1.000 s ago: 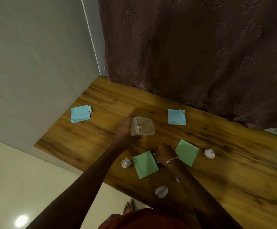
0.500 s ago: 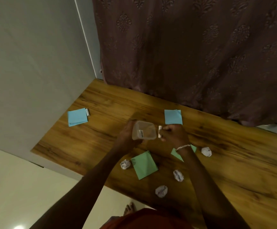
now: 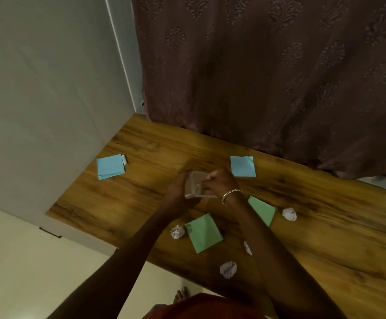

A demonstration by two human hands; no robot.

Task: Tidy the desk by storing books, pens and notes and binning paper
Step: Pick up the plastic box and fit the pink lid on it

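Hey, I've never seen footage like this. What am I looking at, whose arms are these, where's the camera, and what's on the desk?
There is no machine: a person wears a camera on the head, looking down at their own arms. The left hand grips a clear plastic container. The right hand, fingers curled, is at its mouth; whether it holds anything is hidden. On the wooden desk lie two blue notes, two green notes and four crumpled paper balls.
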